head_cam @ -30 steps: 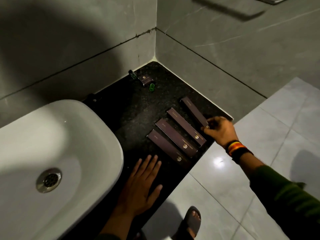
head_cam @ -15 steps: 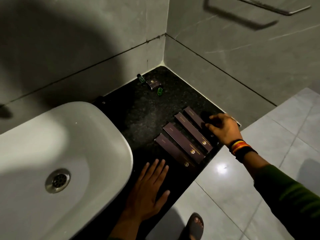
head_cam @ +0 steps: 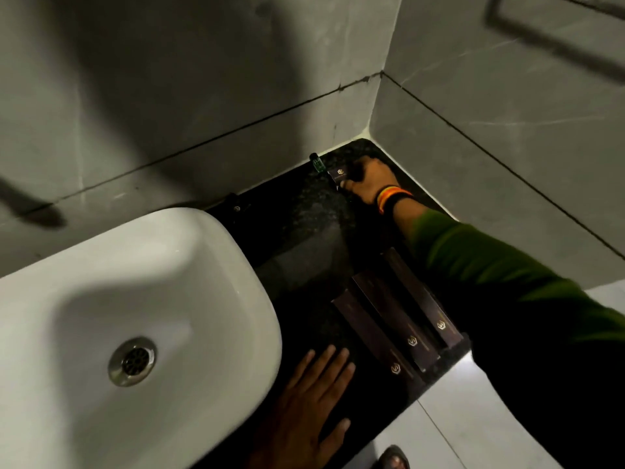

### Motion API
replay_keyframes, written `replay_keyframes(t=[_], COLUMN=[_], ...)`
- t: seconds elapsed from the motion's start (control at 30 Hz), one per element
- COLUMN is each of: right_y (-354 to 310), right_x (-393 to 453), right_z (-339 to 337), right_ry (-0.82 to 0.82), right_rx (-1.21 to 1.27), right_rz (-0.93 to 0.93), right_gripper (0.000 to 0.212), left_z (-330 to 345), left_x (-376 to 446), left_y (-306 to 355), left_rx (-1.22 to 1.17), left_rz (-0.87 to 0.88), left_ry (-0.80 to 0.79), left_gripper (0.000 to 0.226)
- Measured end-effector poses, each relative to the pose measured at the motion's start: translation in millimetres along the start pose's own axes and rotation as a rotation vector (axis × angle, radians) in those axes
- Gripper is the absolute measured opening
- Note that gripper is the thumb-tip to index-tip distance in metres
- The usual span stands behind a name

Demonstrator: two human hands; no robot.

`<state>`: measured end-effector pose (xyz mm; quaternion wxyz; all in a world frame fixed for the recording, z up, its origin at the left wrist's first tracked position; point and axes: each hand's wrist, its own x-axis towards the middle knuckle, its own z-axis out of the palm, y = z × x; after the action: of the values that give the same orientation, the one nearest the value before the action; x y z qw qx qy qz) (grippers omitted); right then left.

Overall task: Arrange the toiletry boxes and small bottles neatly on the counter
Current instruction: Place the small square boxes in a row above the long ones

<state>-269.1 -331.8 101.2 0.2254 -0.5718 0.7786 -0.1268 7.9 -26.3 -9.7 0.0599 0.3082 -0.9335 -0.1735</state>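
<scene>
A white basin [head_cam: 135, 299] fills the left. Beside it the left hand [head_cam: 304, 414] lies flat, fingers [head_cam: 324, 363] spread on the dark surface [head_cam: 304, 231]. Three long brown boxes [head_cam: 399, 319] lie side by side near the front edge. In the far corner, by a small green bottle [head_cam: 316, 162], the right hand [head_cam: 368, 181] grips a small box [head_cam: 339, 174].

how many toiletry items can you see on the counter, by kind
long dark boxes: 3 (the sleeve may hide more)
small dark box, at the right hand: 1
small green bottle: 1
total: 5
</scene>
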Motion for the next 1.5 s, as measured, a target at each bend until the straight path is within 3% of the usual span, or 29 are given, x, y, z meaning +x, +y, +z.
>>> replay_keyframes(t=[0.17, 0.37, 0.53, 0.67, 0.83, 1.1, 1.3, 1.5], right_y=[-8, -10, -8, -3, -3, -5, -51, -111], right_x=[28, 11, -74, -144, -179, -170, -112, -55], right_z=[21, 23, 28, 54, 83, 92, 83, 97], right_ry=[0.013, 0.146, 0.265, 0.187, 0.137, 0.138, 0.118, -0.053], right_rx=[-0.044, -0.077, -0.016, -0.061, -0.154, -0.140, -0.129, -0.195], right_rz=[0.110, 0.057, -0.100, -0.158, -0.083, -0.068, -0.299, -0.447], right_gripper=[0.091, 0.072, 0.066, 0.072, 0.072, 0.077, 0.054, 0.062], left_z=[6, 2, -6, -8, -8, -6, -3, 1], left_x=[3, 0, -3, -3, -6, -5, -4, -5], left_y=[-5, -1, 3, 5, 5, 4, 3, 3], left_rx=[0.068, 0.041, -0.091, -0.085, -0.099, -0.110, -0.105, -0.082], left_rz=[0.031, 0.003, -0.012, -0.025, -0.016, -0.017, -0.034, -0.040], left_ry=[0.012, 0.024, 0.001, 0.002, 0.006, 0.041, -0.016, -0.007], left_gripper=[0.079, 0.078, 0.077, 0.072, 0.073, 0.074, 0.080, 0.084])
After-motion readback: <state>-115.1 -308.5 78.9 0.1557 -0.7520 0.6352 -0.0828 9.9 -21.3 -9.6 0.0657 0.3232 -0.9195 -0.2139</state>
